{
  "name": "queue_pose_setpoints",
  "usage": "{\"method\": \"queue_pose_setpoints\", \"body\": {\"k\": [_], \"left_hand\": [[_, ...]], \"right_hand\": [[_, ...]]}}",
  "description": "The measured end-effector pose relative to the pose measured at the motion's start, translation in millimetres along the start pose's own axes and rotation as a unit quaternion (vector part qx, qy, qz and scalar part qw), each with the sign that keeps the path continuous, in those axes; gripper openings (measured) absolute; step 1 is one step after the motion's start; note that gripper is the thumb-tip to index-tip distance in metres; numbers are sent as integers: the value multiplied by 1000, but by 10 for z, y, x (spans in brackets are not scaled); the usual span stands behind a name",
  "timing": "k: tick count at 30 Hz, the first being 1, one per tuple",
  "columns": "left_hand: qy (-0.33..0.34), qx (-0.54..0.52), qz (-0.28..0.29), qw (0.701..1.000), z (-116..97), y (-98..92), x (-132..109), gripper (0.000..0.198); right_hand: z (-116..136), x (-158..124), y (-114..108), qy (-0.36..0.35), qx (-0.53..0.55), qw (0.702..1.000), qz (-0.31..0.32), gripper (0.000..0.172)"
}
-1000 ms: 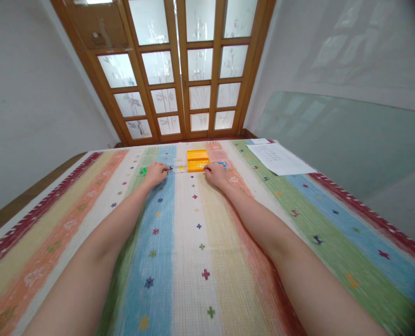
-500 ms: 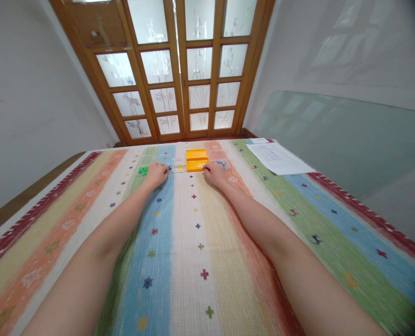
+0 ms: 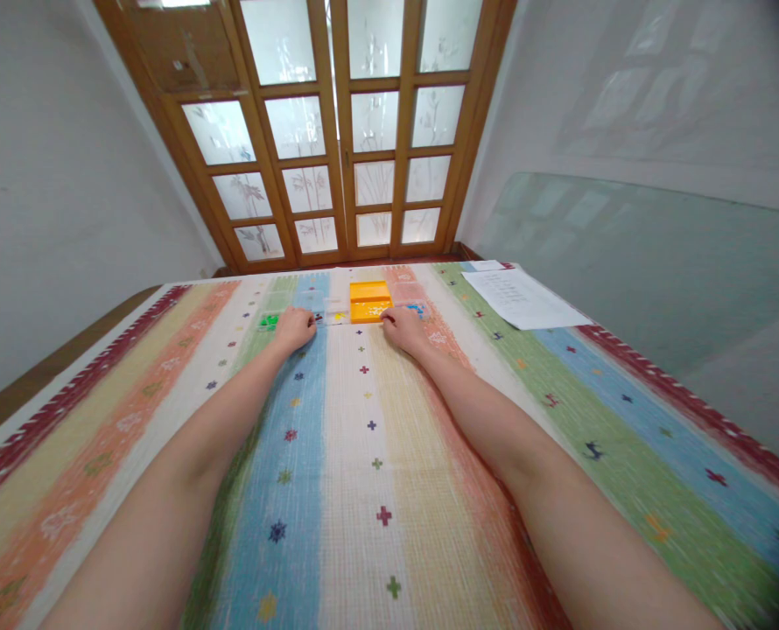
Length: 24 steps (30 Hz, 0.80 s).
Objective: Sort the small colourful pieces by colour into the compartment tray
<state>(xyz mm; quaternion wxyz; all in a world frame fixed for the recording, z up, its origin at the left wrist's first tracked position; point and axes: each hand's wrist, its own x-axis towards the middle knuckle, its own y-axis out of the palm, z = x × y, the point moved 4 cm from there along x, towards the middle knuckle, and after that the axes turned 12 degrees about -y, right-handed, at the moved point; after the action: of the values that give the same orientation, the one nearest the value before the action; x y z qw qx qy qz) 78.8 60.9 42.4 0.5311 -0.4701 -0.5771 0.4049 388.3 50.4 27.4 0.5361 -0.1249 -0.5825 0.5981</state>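
Observation:
Near the far edge of the table, an orange open box [image 3: 369,290] holds small white pieces in its front half. My right hand [image 3: 403,326] has its fingers curled together at the box's front right corner; whatever they may pinch is too small to make out. Small blue pieces [image 3: 417,310] lie in a clear container just behind this hand. My left hand [image 3: 296,329] rests with bent fingers over a clear container, between green pieces [image 3: 270,321] and a few dark pieces [image 3: 318,317]. Yellow pieces [image 3: 338,317] sit in a clear container left of the orange box.
A striped, patterned cloth [image 3: 350,472] covers the table. White printed paper [image 3: 521,297] lies at the far right. Beyond the table stand wooden doors with glass panes [image 3: 301,124], and a pale glass sheet [image 3: 626,245] leans along the right wall.
Almost nothing differs. My left hand's fingers have drawn slightly lower, and the whole view has shifted a touch; my right hand stays at the orange box's corner.

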Motion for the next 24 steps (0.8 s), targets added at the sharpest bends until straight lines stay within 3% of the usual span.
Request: {"method": "queue_pose_setpoints", "body": {"k": [17,24], "left_hand": [[-18,-124,0,992,41,85,42,14],[-12,-192,-27,981,15,124,40,16]], "right_hand": [[22,-18,-22,-5,1,1000,2,28],[17,-11,-9,-2,-4,1000,8,29]]}}
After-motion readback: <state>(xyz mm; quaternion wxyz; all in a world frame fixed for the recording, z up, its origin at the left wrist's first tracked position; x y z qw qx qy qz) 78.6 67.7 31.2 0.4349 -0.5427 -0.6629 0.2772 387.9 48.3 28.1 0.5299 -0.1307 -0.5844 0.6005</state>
